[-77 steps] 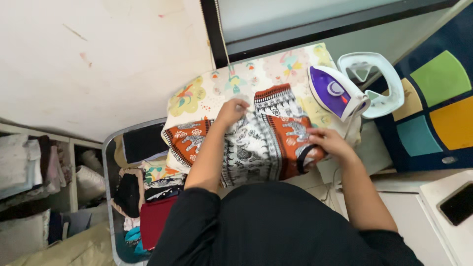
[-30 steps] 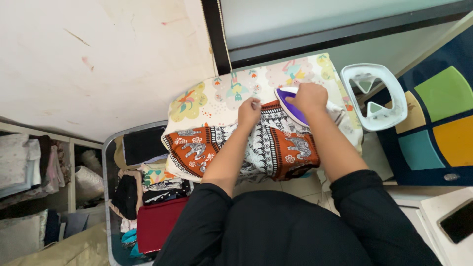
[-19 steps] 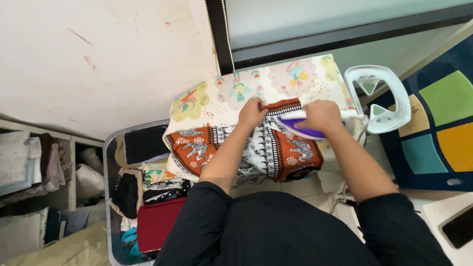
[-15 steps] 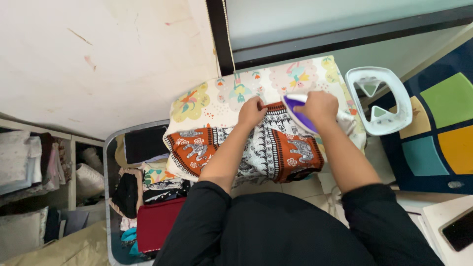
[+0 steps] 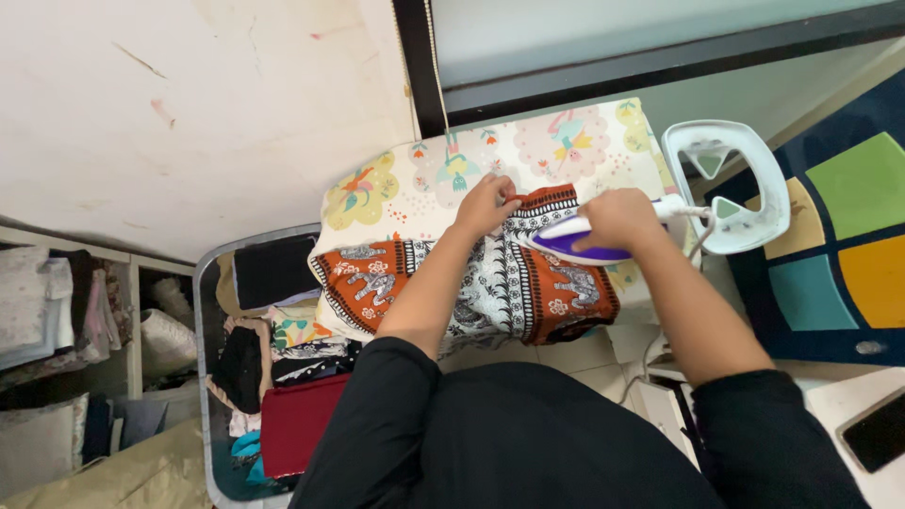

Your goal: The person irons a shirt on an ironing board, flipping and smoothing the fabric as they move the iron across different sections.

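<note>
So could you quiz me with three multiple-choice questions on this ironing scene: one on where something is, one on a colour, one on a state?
1. Where is the white iron stand?
A. right of the ironing board
B. in the laundry basket
C. on the shelf

2. What colour is the iron?
A. green
B. purple and white
C. black

3. What is the left hand doing?
A. hanging free
B. holding a phone
C. pressing on the patterned garment

Answers: 1 A, it sits off the board's right end. 2 B, its body shows under the right hand. 3 C, its fingers lie on the cloth.
</note>
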